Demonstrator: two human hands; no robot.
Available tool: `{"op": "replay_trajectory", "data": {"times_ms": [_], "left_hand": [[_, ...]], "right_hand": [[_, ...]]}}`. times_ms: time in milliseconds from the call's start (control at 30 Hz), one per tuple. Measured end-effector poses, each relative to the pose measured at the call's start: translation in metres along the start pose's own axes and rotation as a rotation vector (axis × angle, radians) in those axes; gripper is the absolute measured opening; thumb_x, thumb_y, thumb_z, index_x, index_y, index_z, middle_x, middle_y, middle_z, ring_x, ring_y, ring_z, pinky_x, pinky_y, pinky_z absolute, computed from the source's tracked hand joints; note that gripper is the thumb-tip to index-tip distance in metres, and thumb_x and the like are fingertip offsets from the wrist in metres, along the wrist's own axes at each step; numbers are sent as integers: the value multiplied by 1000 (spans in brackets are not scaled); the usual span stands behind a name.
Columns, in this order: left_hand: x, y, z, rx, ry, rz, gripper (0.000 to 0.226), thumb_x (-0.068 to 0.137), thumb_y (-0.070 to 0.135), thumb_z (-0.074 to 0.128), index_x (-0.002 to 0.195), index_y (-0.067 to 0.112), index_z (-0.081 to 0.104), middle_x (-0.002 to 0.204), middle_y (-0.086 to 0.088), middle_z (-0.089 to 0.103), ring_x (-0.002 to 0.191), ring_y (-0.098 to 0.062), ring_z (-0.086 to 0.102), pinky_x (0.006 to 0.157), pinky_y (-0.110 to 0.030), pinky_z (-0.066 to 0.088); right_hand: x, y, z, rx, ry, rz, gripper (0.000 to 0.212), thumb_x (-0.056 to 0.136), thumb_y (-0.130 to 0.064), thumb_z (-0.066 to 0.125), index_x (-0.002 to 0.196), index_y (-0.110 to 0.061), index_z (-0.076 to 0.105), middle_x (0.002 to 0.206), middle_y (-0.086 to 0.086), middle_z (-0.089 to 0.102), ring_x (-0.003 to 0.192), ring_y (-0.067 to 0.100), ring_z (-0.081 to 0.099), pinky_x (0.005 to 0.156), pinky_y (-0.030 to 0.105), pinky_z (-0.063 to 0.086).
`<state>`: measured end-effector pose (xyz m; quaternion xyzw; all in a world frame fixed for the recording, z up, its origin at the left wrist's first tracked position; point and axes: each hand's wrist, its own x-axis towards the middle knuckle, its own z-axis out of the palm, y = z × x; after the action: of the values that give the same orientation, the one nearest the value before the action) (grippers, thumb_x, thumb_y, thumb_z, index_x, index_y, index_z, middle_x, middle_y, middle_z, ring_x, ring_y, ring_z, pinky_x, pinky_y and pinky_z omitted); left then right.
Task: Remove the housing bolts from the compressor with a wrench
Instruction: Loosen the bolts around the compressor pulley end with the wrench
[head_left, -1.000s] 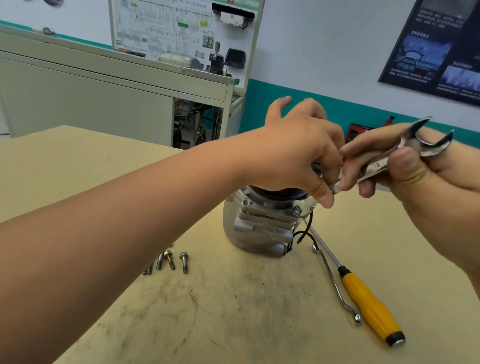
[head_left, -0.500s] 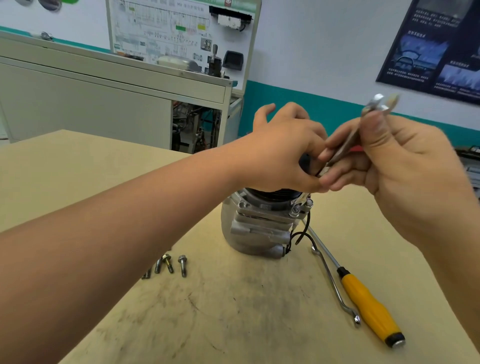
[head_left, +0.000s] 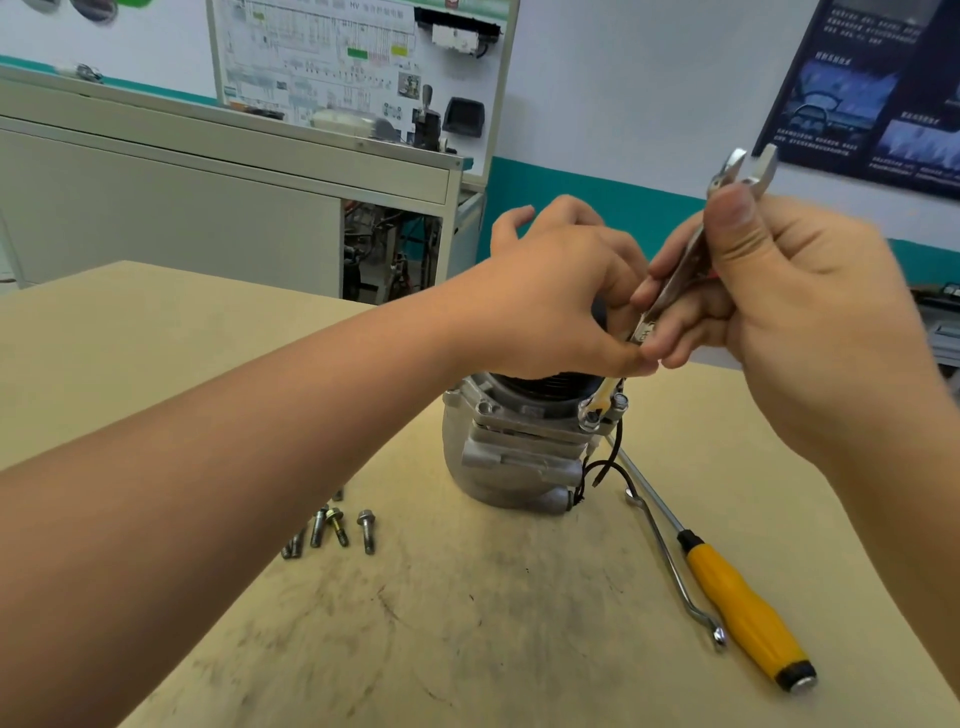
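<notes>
Since a second ago the wrench has swung from a low slant pointing right to a steep, nearly upright tilt. Its forked open end is now at the top. Its lower end, hidden behind the fingers half a second ago, now shows on a housing bolt at the front right rim of the compressor.

My view from the head camera shows the right hand pinching the flat, polished steel shank, with the thumb pressed high near the fork and the fingers curled behind. The left hand is cupped over the compressor's dark ribbed top. Its fingers are curled round it and its thumb tip lies against the wrench's lower shank.

The compressor stands upright mid-table. It is a dull grey cast-metal body with a stepped flange, and a thin black wire loops at its side. The table is pale yellow and scuffed with grey smudges.

Several loose flanged bolts lie left of the compressor. To its right lie a thin cranked spanner and a screwdriver with a smooth yellow handle, side by side.
</notes>
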<state>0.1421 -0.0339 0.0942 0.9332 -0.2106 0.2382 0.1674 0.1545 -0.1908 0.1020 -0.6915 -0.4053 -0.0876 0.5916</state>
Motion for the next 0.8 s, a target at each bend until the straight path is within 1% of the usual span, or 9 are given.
{"op": "replay_trajectory", "data": {"times_ms": [100,200,300,367,467,533,600,700,800], "left_hand": [[0,1,2,-11,9,-6,30,78,47,71,69,19,67,84,33,45,118,-6,27,112,-48,9],[1,1,5,-2,6,-7,30,76,49,72,63,25,59,95,28,50,121,-7,28,113,-50,8],[3,2,5,-17,-5,-15,31,73,52,72,78,22,67,108,23,53,124,-9,27,113,-51,7],[3,1,3,-40,-10,-33,29,72,53,71,82,26,66,112,23,51,125,-9,27,113,-50,9],[3,-1,-4,-129,-51,-55,30,70,57,73,84,31,69,110,20,58,122,-10,39,110,-48,23],[2,-5,-10,-202,-79,-68,21,67,56,71,79,40,68,107,15,63,112,-11,53,104,-44,36],[0,-12,-13,-253,-83,-85,12,72,49,76,76,44,66,102,13,65,103,-9,59,97,-41,44],[-6,-19,-13,-337,-85,-78,18,74,38,77,70,49,62,94,19,62,92,2,58,90,-30,45],[-10,-21,-13,-398,-86,-75,15,74,36,77,76,47,67,100,18,65,93,6,59,89,-22,47]], "right_hand": [[1,3,-4,30,-10,25,39,83,-45,41,78,-11,58,66,7,67,46,17,63,44,22,51],[1,5,-8,59,-25,70,40,84,-47,39,78,-12,56,65,5,67,47,16,61,46,22,50],[1,6,-7,-44,-11,73,36,82,-48,41,78,-15,55,63,-3,65,47,10,57,48,20,48],[3,6,-5,-144,-8,47,26,90,-38,45,78,-16,55,62,-7,63,46,7,54,47,19,47],[10,4,-2,-268,-21,25,22,98,-21,47,79,-15,57,59,-3,62,45,7,55,46,19,47],[15,2,1,-355,-52,9,20,97,-23,50,80,-20,60,58,4,62,47,14,57,48,22,48],[18,1,4,-426,-113,8,17,94,-25,54,78,-27,61,56,6,62,47,13,59,48,22,47],[13,3,10,-484,-168,3,17,91,-25,57,76,-32,59,53,-3,64,43,4,58,46,13,45],[9,-1,8,-465,-137,-31,16,92,-24,53,78,-28,59,55,-1,66,42,7,58,47,14,46]]}}
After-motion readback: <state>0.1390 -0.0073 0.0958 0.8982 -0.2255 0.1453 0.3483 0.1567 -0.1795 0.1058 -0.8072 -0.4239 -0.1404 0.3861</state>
